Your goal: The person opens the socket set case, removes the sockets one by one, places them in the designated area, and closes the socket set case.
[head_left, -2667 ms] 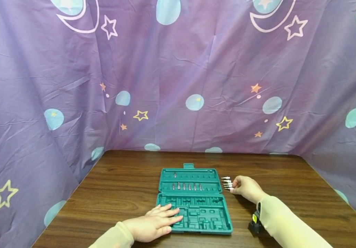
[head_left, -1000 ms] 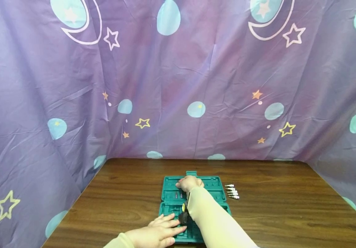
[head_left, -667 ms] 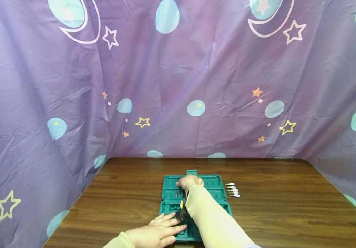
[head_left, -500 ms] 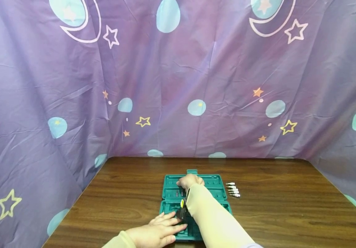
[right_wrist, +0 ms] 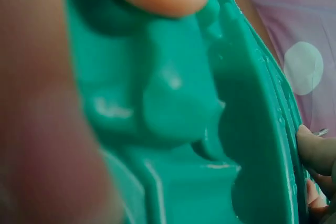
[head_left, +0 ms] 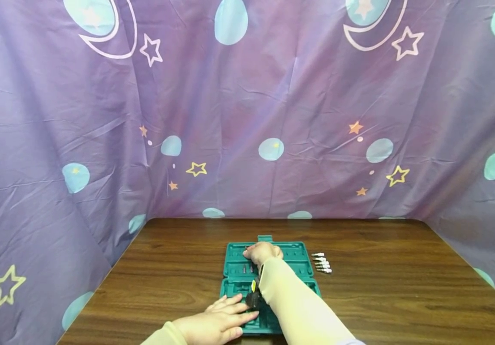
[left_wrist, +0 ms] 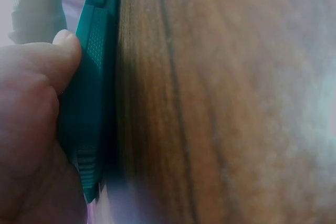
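A green plastic bit case (head_left: 230, 274) lies unfolded on the table. My left hand (head_left: 214, 322) rests with straight, spread fingers on the near half's left side; the left wrist view shows the thumb along the case's green side wall (left_wrist: 89, 85). My right hand (head_left: 264, 252) is over the far half, fingers curled at its upper row. In the right wrist view, that hand's fingers (right_wrist: 317, 153) pinch a small metal screwdriver bit (right_wrist: 321, 132), only its tip showing. Pinkish bits (head_left: 247, 269) stand in the lower row, others hidden by the hand. The right forearm hides much of the case.
Several silvery bits (head_left: 322, 263) lie in a short column on the table to the right of the case. The case's latch tab (head_left: 265, 238) points toward the back. Around the brown wooden table (head_left: 178, 268) hangs a purple patterned cloth (head_left: 230, 105).
My right hand has gone from the loose bits on the right to the case's far half, where it has stayed over the last second. The left hand has kept its place on the case.
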